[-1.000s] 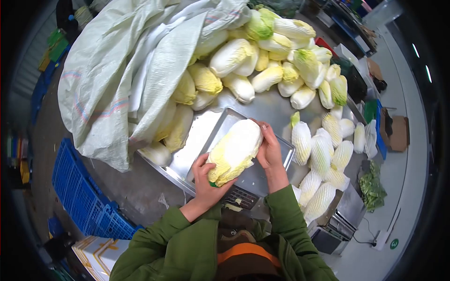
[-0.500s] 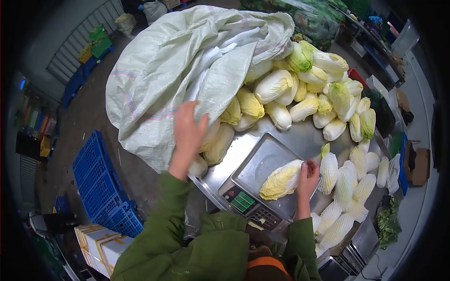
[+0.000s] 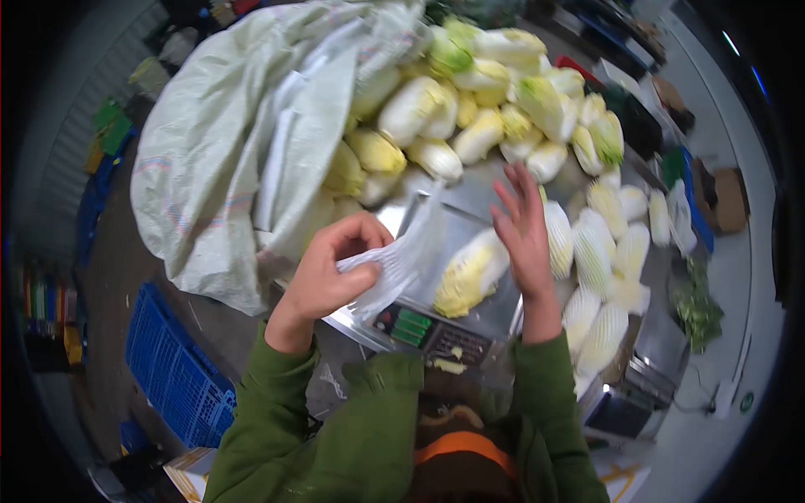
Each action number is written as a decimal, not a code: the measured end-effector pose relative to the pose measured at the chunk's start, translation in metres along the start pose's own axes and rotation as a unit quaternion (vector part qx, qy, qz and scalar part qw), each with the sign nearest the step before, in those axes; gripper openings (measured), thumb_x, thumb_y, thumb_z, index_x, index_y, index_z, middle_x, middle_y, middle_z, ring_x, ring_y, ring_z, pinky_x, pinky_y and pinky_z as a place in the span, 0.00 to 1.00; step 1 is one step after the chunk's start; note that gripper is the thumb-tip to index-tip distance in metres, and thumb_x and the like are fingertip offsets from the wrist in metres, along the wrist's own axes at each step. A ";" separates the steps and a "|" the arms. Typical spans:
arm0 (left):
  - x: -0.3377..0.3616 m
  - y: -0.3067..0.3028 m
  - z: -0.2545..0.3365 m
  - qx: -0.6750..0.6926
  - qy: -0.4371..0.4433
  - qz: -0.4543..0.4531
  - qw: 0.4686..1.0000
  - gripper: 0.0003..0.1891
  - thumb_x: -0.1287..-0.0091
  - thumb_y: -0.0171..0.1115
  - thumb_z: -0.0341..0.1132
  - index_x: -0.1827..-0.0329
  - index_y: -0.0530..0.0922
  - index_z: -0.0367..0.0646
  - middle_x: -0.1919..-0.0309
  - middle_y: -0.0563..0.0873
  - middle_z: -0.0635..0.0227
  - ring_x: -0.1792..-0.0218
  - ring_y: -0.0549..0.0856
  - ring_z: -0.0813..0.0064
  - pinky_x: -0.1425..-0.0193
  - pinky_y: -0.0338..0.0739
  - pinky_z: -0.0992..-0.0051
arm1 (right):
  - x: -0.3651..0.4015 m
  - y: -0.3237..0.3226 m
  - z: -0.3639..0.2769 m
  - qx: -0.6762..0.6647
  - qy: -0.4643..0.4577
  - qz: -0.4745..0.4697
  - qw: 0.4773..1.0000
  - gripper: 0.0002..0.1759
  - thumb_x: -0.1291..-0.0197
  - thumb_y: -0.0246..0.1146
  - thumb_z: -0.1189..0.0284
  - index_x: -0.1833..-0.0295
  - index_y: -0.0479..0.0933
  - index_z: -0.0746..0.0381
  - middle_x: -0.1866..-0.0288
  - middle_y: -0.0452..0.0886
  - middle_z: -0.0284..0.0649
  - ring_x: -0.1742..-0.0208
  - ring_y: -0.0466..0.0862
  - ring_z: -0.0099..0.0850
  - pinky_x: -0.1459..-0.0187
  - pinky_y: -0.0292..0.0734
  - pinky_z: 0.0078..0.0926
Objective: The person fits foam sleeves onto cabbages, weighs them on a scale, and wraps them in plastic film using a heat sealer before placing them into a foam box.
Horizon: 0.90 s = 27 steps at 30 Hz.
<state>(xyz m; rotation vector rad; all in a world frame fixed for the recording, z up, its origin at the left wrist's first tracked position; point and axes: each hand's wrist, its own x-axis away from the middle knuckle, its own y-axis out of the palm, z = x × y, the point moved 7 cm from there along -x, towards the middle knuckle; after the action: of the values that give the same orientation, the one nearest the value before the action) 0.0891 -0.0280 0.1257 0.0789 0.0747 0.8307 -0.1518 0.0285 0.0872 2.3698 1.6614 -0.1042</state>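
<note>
My left hand (image 3: 340, 267) is closed on one end of a white foam net sleeve (image 3: 407, 264), which stretches up and to the right, blurred at its far end. On the metal pan of the scale (image 3: 458, 225) lies a napa cabbage (image 3: 470, 275), its leafy yellow end pointing toward me. Just right of it my right hand (image 3: 527, 239) is raised with fingers spread, holding nothing. Several cabbages in foam nets (image 3: 594, 260) rest on the table to the right of that hand.
Bare cabbages (image 3: 482, 134) are piled behind the scale. A large white woven sack (image 3: 210, 159) with foam nets inside bulges at the left. On the floor lies a blue plastic pallet (image 3: 176, 369). Greens (image 3: 698, 306) and a cardboard box (image 3: 728, 201) are at the right.
My left hand has come from the sack toward the scale, now with a foam net sleeve in it. My right hand has let go of the cabbage and opened. The view has shifted.
</note>
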 end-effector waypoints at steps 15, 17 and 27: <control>-0.024 0.092 0.011 0.206 0.049 -0.182 0.960 0.09 0.43 0.57 0.27 0.60 0.72 0.36 0.54 0.81 0.57 0.57 0.79 0.76 0.50 0.75 0.73 | 0.042 -0.080 0.030 -0.180 0.127 0.124 0.968 0.18 0.31 0.59 0.69 0.39 0.72 0.65 0.53 0.82 0.41 0.51 0.83 0.29 0.48 0.79 0.28; -0.021 0.104 0.014 0.455 -0.003 -0.268 0.849 0.14 0.30 0.58 0.36 0.51 0.74 0.33 0.45 0.78 0.47 0.49 0.82 0.65 0.45 0.78 0.67 | 0.053 -0.075 0.037 -0.367 0.170 0.182 0.896 0.20 0.32 0.60 0.64 0.40 0.73 0.65 0.51 0.82 0.46 0.47 0.83 0.37 0.48 0.82 0.28; -0.055 0.154 -0.085 0.163 -0.012 -0.002 0.987 0.28 0.33 0.68 0.36 0.35 0.71 0.27 0.49 0.83 0.62 0.48 0.79 0.79 0.42 0.73 0.78 | 0.063 -0.052 0.022 0.087 -0.075 0.175 0.978 0.15 0.35 0.63 0.69 0.45 0.80 0.61 0.50 0.82 0.43 0.49 0.82 0.33 0.46 0.76 0.29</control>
<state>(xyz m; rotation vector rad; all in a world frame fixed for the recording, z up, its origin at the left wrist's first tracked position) -0.0693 0.0386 0.0583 0.3972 0.1873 0.8082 -0.1763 0.0971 0.0451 2.6692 1.1917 -0.3661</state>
